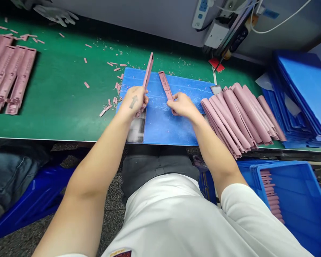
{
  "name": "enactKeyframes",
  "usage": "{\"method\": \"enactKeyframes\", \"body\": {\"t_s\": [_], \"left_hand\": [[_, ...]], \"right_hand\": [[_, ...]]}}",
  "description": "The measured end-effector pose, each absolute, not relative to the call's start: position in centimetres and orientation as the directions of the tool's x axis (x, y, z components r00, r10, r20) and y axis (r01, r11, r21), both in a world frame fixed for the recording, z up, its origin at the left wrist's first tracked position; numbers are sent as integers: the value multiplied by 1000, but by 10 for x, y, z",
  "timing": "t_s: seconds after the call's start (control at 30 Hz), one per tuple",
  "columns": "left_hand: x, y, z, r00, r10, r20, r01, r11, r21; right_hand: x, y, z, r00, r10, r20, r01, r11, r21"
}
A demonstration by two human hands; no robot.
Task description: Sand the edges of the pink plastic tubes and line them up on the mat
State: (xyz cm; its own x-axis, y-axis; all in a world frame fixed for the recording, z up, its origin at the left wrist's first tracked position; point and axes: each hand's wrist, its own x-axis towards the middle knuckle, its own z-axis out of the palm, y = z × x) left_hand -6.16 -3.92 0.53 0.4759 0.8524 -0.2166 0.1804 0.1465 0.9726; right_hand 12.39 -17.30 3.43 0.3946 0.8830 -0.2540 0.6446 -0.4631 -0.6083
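Observation:
My left hand [133, 101] grips the lower part of a narrow pink plastic strip [148, 70], which rises at a slant from my fist. My right hand [181, 106] closes over the near end of a second pink strip [164, 85], which lies angled across a blue corrugated plastic sheet [160, 121]. Both hands are above that sheet, and they hide the strips' lower ends. A shiny metal plate [136, 130] lies just below my left hand. Small pink offcuts [115, 85] are scattered to the left of the sheet.
A heap of long pink pieces [238, 119] lies to the right on the green bench [59, 110], with pink moulded parts [14, 76] at the left. Blue sheets [302, 96] are stacked far right. Below the bench edge stands a blue crate [291, 200] holding pink pieces.

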Motion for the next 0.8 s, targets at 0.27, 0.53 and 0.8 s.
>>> {"method": "enactKeyframes", "body": {"t_s": [0.27,0.53,0.8], "left_hand": [[-57,-123,18,582,794,-174,-92,277,956],[-33,-150,15,519,842,-146,-200,286,937],[3,-191,-6,498,864,-79,-263,238,935]], "right_hand": [[130,-267,23,394,916,-72,639,-330,-695],[163,-258,15,535,842,-68,347,-292,-891],[99,-279,5,476,877,64,49,46,-998]]}}
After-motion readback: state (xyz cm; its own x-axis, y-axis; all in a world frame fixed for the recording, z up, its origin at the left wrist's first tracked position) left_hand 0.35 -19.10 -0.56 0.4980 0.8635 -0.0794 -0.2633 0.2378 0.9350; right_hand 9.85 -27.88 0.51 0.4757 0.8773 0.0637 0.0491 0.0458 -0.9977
